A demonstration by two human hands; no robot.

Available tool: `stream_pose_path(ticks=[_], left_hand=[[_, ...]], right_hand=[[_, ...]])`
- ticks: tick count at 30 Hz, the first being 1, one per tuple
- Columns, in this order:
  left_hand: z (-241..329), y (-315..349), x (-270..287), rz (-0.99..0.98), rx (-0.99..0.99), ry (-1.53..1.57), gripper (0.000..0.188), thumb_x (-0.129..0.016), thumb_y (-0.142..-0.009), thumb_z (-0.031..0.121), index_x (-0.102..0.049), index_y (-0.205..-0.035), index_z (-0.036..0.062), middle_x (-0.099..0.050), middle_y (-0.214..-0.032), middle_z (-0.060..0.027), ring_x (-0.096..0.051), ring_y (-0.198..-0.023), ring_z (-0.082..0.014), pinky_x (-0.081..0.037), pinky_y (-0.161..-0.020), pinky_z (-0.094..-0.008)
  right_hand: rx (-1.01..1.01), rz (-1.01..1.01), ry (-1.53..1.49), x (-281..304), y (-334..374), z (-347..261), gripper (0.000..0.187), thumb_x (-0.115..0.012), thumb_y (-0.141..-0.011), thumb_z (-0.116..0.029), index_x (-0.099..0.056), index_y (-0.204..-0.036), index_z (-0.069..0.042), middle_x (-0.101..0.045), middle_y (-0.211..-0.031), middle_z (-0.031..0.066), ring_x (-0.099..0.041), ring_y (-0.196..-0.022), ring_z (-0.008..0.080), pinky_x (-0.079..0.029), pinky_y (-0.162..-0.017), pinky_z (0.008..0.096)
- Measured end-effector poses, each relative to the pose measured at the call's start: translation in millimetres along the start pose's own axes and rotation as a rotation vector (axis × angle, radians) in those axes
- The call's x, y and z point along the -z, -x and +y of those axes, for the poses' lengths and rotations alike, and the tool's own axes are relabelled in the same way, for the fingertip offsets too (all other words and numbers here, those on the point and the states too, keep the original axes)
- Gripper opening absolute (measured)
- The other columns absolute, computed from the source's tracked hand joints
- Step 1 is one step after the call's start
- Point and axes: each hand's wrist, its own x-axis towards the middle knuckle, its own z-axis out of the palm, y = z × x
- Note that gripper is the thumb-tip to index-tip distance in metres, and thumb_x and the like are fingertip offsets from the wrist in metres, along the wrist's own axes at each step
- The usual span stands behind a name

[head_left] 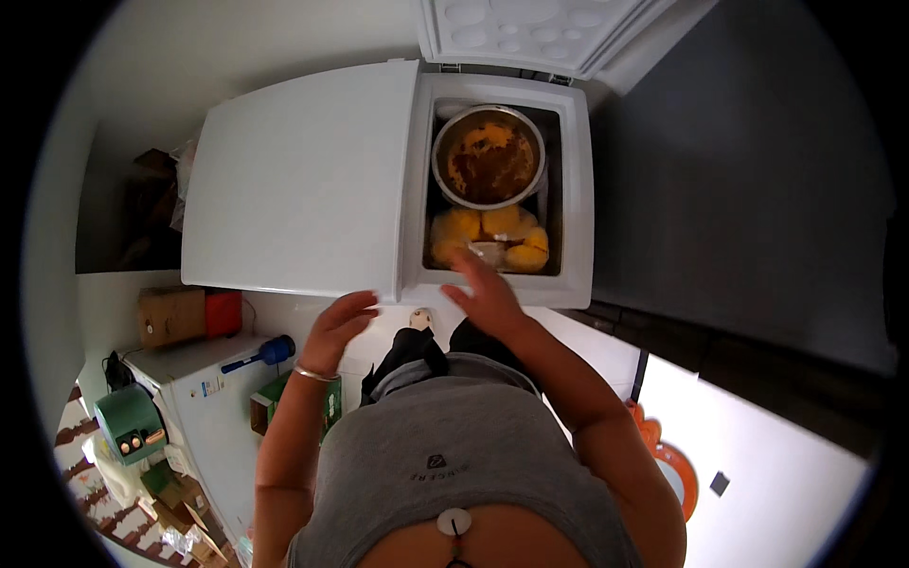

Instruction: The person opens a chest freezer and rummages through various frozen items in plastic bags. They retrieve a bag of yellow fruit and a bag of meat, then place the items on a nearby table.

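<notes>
A white chest freezer [298,189] stands before me with its right-hand lid [516,33] raised. In the compartment sits a round metal pot [441,194] holding a reddish-brown, orange-flecked food. Nearer me, several yellow pieces in clear plastic bags [492,225] lie beside the pot. My right hand [488,295] reaches over the near rim close to these bags, fingers apart; whether a fingertip touches one I cannot tell. My left hand [336,327], with a bangle at the wrist, hovers by the freezer's front edge, fingers loosely spread and holding nothing.
A dark grey surface [729,189] borders the freezer on the right. At the lower left stands a white appliance [208,407] with a cardboard box [172,317], a red box [223,312] and a green air-fryer-like machine [131,424]. An orange-framed mirror [686,473] is at lower right.
</notes>
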Motion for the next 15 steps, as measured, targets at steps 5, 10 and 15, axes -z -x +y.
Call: stream_pose_path(ticks=[5,10,15], left_hand=[[-143,41,90,0.530,0.148,-0.747,0.024,-0.060,-0.078,0.016,-0.062,-0.098,0.0006,-0.064,-0.093,-0.0134,-0.062,-0.090,-0.0233,-0.049,-0.078,-0.0325],[-273,138,118,-0.057,0.302,-1.294,0.013,-0.060,-0.076,0.023,-0.059,-0.073,0.0099,-0.061,-0.076,-0.0115,-0.063,-0.078,-0.0285,-0.050,-0.064,-0.0405],[-389,208,141,-0.280,0.401,-1.590,0.013,-0.056,-0.080,0.023,-0.061,-0.079,0.0112,-0.063,-0.071,-0.0105,-0.064,-0.069,-0.0281,-0.051,-0.056,-0.0385]], right_hand=[[-0.538,0.216,-0.205,48,-12,133,0.029,-0.057,-0.087,-0.016,-0.054,-0.112,-0.002,-0.063,-0.096,0.0104,-0.064,-0.083,0.0215,-0.051,-0.073,0.0314],[-0.882,0.357,-0.888,97,-50,159,0.024,-0.053,-0.089,-0.015,-0.054,-0.109,-0.003,-0.062,-0.093,0.0095,-0.065,-0.077,0.0205,-0.053,-0.067,0.0317],[-0.879,0.372,-0.868,108,-70,170,0.027,-0.052,-0.090,-0.015,-0.051,-0.112,0.000,-0.060,-0.097,0.0107,-0.065,-0.078,0.0215,-0.054,-0.066,0.0329]])
